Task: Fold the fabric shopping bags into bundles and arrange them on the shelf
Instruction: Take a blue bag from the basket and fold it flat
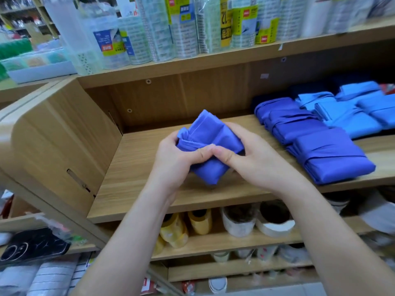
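A dark blue fabric bag, folded into a compact bundle, is held just above the wooden shelf board. My left hand grips its left side, thumb across the front. My right hand grips its right side, fingers wrapped behind it. The two thumbs meet at the bundle's middle. On the same shelf to the right lie finished dark blue bundles in a row, and light blue bundles behind them.
The shelf's wooden side panel stands at the left. Packaged rolls line the shelf above. Yellow and white tape rolls sit on the shelf below. A phone case lies at the lower left.
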